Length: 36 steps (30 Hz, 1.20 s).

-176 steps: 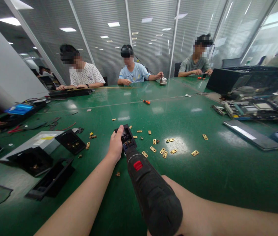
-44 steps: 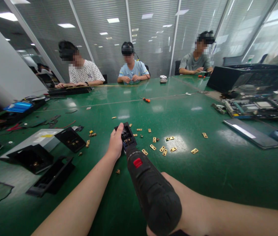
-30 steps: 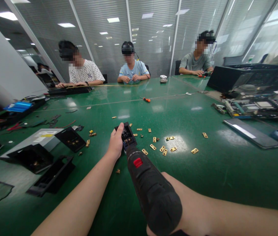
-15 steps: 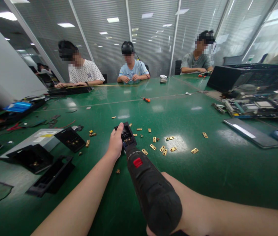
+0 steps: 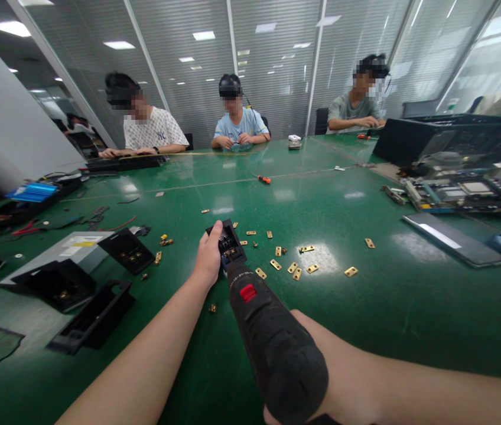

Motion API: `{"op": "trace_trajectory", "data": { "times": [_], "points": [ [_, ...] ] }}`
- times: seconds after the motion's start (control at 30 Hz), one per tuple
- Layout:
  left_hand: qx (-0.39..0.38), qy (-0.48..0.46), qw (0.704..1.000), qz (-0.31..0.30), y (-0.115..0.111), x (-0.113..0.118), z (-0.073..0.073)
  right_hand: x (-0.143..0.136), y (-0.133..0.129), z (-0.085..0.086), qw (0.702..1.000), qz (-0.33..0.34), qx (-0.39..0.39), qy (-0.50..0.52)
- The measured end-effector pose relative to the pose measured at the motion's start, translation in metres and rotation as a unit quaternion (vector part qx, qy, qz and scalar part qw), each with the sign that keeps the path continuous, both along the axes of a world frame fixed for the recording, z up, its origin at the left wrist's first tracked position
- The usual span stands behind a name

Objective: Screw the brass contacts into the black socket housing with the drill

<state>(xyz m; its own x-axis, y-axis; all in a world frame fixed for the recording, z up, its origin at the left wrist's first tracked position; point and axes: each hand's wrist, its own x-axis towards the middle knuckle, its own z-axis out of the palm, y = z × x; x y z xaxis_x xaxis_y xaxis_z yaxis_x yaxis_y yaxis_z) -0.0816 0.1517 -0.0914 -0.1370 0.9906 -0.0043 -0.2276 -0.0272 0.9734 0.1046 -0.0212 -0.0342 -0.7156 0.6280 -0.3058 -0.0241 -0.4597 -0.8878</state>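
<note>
My left hand (image 5: 208, 257) grips a small black plastic housing (image 5: 229, 241) by its left side, thumb on the top edge. Brass-coloured screws or contacts show inside it. A black cordless drill (image 5: 277, 342) with a red switch is in my right hand (image 5: 316, 366), whose fingers are mostly hidden behind the tool. The drill's front end meets the near end of the housing; its tip is out of sight. Several flat brass plates with holes (image 5: 276, 265) lie on the green table (image 5: 392, 313) right of the housing. A small brass piece (image 5: 212, 308) lies just below my left hand.
More black housings (image 5: 73, 286) and a grey metal box (image 5: 71, 251) stand at left. An orange-handled screwdriver (image 5: 264, 179) lies mid-table. Circuit boards (image 5: 467, 192) and a dark case (image 5: 436, 139) occupy the right. Three people (image 5: 240, 124) sit across the table.
My hands, the housing and the drill hold almost the same position. Across the table, the person at right has shifted a hand slightly.
</note>
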Motion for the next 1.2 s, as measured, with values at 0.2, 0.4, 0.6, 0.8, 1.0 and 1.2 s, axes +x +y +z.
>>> {"op": "trace_trajectory", "data": {
  "times": [0.2,0.4,0.6,0.8,1.0,1.2],
  "points": [
    [0.001,0.003,1.0,0.01,-0.0004,0.001,0.0006,0.0001,-0.0004,-0.0036,0.999,0.0,0.05,0.007],
    [0.0,0.004,1.0,0.009,0.0,0.0007,-0.0003,-0.0001,-0.0002,-0.0031,1.0,-0.007,0.018,0.003],
    [0.002,-0.001,1.0,0.003,0.0006,0.0,-0.0008,-0.002,-0.0003,0.0001,1.0,-0.011,-0.017,0.011],
    [0.002,-0.002,1.0,0.007,-0.0001,0.0007,0.0002,-0.0016,-0.0009,0.0001,1.0,-0.01,0.001,0.006],
    [-0.002,-0.003,1.0,0.009,-0.0002,0.001,0.0009,0.0004,-0.0021,-0.0023,0.998,-0.016,0.048,0.023],
    [-0.001,0.007,1.0,0.005,0.0001,0.0006,0.0001,-0.0002,-0.0006,-0.0014,1.0,-0.015,0.012,0.017]
  ]
}}
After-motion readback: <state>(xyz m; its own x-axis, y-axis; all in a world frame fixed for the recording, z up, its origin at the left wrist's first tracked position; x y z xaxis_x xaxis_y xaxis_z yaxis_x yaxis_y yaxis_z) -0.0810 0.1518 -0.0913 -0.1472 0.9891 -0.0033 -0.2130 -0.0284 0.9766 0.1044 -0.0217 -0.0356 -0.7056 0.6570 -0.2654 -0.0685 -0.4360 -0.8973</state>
